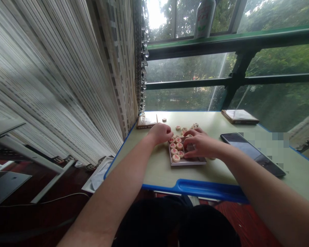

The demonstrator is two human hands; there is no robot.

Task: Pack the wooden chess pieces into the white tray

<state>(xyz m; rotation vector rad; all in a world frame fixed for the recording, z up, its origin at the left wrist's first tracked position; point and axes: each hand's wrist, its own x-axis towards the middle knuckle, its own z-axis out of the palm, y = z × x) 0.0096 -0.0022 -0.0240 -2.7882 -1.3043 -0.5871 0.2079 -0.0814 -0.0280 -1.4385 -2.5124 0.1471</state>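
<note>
A shallow open box [187, 164] sits on the pale table, with round Chinese chess pieces [179, 146] in two columns along its left side, their red characters facing up. My left hand [160, 133] is curled closed at the box's far left corner; what its fingers hold, if anything, is hidden. Over the right part of the box reaches my right hand [199, 142], fingers apart and bent down, its thumb close to the second column. It hides much of the box's inside. Beyond the box lie several loose chess pieces [184, 130], partly behind my right hand.
One chess piece [164, 119] lies near the far edge, beside a flat book-like box [147, 120]. A dark tablet [252, 154] rests to the right, another flat case [239, 116] behind it. A can [205, 19] stands on the window ledge. Curtains [67, 68] hang at left.
</note>
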